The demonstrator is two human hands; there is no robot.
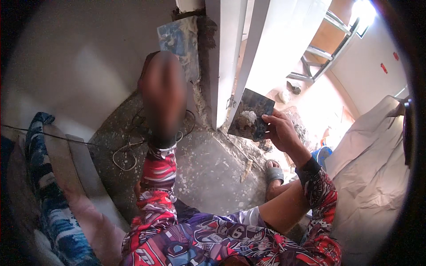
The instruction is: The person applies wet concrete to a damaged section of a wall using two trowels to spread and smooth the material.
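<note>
My left hand [163,95] is raised toward the wall corner beside the door frame, its fingers blurred. It is closed on a flat rectangular plastering blade [171,39], bluish and smeared with pale plaster, which lies against the rough strip [205,44] along the frame. Held out to the right, my right hand [284,132] grips the edge of a dark square plate [262,102], thumb on top. A lump of grey-white mortar [246,122] sits on that plate. How the left fingers wrap the blade cannot be made out.
A white door frame [214,66] and door [277,40] stand ahead. Cable [126,166] loops over the speckled floor [208,173]. Beyond the doorway are a ladder [317,53] and rubble. Draped sheeting [372,164] is at right, patterned blue cloth [49,190] at left.
</note>
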